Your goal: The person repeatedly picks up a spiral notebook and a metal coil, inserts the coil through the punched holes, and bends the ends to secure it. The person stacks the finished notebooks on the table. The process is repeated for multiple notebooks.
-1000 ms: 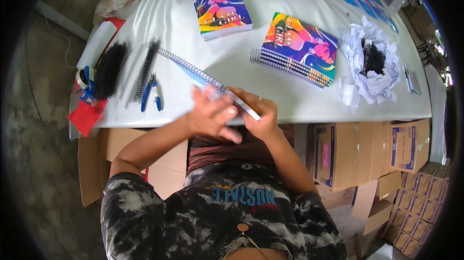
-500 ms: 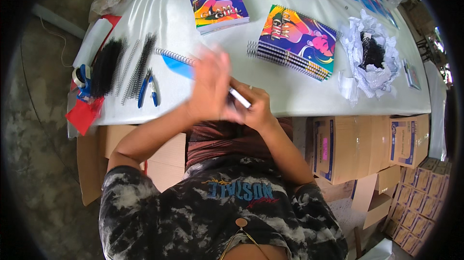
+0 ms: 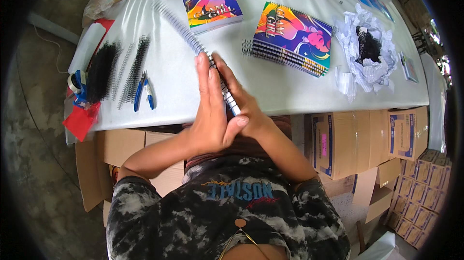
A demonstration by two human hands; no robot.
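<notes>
A notebook (image 3: 227,93) is held edge-up between my hands, with its bound edge showing. From its far end a metal spiral coil (image 3: 181,29) sticks out toward the far left, slightly blurred. My left hand (image 3: 211,110) lies flat along the notebook's left side, fingers stretched out and palm against the bound edge. My right hand (image 3: 250,110) grips the notebook from the right, its fingers partly hidden behind it. Beyond my hands are a small stack of notebooks with colourful covers (image 3: 212,6) and a larger stack of spiral-bound ones (image 3: 292,37).
At the left lie loose black coils (image 3: 104,71), blue-handled pliers (image 3: 140,93), a blue and white marker (image 3: 148,96) and a blue tape dispenser (image 3: 79,86). Crumpled paper (image 3: 345,42) surrounds black coils at the right. Cardboard boxes (image 3: 355,139) stand below the table's edge.
The notebook has tilted up and its coil has swung from nearly level to pointing far left. My left hand has gone from a blurred sweep to lying along the bound edge.
</notes>
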